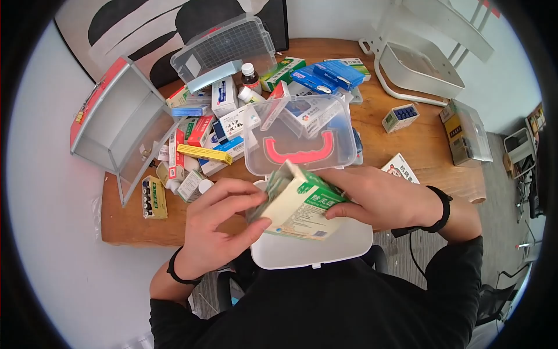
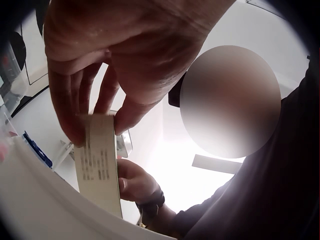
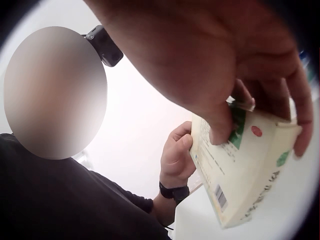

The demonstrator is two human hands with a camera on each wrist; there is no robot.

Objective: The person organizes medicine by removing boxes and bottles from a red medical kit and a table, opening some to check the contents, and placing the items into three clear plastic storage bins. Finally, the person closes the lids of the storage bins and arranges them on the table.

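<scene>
A green-and-white medicine box (image 1: 305, 212) is held tilted over an open white plastic case (image 1: 314, 256) in the head view. My right hand (image 1: 378, 195) grips its right side, thumb on the printed face and fingers behind. With thumb and fingertips, my left hand (image 1: 224, 218) pinches the left end of the box. In the left wrist view a narrow printed side of the medicine box (image 2: 97, 165) shows between the left thumb and fingers. The right wrist view shows the right thumb on the face of the medicine box (image 3: 220, 165), near its green panel.
The case's clear lid (image 1: 299, 113) with a pink handle (image 1: 299, 152) stands raised behind. Many medicine boxes and bottles lie heaped on the wooden table (image 1: 372, 139). A clear red-topped container (image 1: 125, 122) stands left, a white rack (image 1: 418, 64) back right, and another box (image 1: 401, 168) right.
</scene>
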